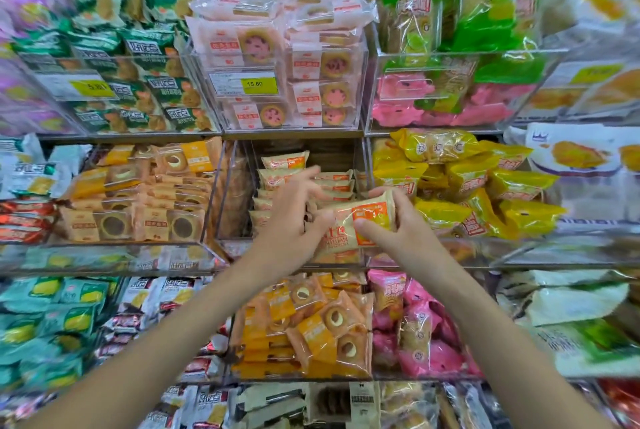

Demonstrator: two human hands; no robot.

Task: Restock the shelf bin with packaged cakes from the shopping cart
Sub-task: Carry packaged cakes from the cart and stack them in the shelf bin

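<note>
I hold one packaged cake [360, 221], a cream wrapper with an orange label, in front of the clear middle-shelf bin [239, 207]. My right hand [398, 228] grips its right end, thumb under and fingers over the top. My left hand [294, 217] is at the wrapper's left end, fingers loosely bent and spread toward the bin; whether it grips the pack is unclear. Inside the bin, several matching cakes [284, 179] lie stacked flat at the back and left. The shopping cart is out of view.
Clear bins fill the shelves all round: orange round-cake packs [138, 207] left, yellow packs [478, 193] right, pink tart packs [291, 61] above with a 15.80 price tag [254, 84], orange packs [311, 328] and pink packs [415, 324] below.
</note>
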